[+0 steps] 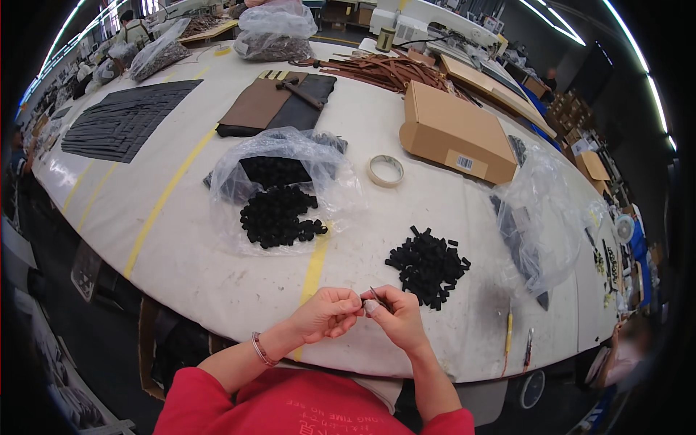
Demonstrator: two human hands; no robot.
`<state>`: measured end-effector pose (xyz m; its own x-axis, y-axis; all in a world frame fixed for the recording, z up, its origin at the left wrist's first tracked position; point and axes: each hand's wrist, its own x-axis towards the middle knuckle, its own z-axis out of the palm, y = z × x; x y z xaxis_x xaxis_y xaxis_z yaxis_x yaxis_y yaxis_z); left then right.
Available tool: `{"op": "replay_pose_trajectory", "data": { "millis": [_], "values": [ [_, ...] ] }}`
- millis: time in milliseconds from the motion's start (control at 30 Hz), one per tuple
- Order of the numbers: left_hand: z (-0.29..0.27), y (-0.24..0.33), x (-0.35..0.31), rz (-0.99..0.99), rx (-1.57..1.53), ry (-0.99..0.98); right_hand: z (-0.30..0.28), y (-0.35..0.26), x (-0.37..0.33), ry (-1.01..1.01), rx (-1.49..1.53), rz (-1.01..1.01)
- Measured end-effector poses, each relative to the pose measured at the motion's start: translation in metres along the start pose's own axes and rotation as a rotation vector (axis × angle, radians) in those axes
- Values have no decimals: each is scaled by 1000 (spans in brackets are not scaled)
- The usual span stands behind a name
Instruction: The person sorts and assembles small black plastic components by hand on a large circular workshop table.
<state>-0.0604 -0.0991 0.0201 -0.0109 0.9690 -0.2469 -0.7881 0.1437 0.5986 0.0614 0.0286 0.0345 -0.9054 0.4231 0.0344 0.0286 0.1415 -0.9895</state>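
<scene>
Close together above the table's near edge, both my hands are closed. My left hand (325, 315) pinches a small dark piece, mostly covered by the fingertips, so its kind cannot be made out. Between the fingers of my right hand (403, 320) is a thin dark pointed tool (376, 296), its tip by the left fingertips. Just beyond the right hand lies a loose pile of short black pieces (429, 265). Farther left, rounder black pieces (277, 219) spill from a clear plastic bag (337, 187) lying open.
A tape roll (385, 172) and a cardboard box (464, 134) lie farther back. Yellow-handled (509, 335) and red-handled (528, 348) tools rest at the near right. Black strips (130, 119), a hammer (301, 95) on leather sheets, and a clear bag (554, 225) surround the work area.
</scene>
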Motion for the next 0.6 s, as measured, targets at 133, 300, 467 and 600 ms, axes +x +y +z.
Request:
{"op": "replay_pose_trajectory", "data": {
  "millis": [133, 300, 467, 600],
  "values": [
    [1, -11, -6, 122, 198, 131, 8, -8, -3, 20, -197, -21],
    [11, -2, -12, 247, 571, 186, 7, -20, -3, 16, 43, 129],
    [9, 1, -16, 405, 953, 226, 10, -14, -9, 3, -334, -84],
    [4, 3, -18, 445, 1079, 136, 14, -19, -11, -7, -663, -361]
  ]
}}
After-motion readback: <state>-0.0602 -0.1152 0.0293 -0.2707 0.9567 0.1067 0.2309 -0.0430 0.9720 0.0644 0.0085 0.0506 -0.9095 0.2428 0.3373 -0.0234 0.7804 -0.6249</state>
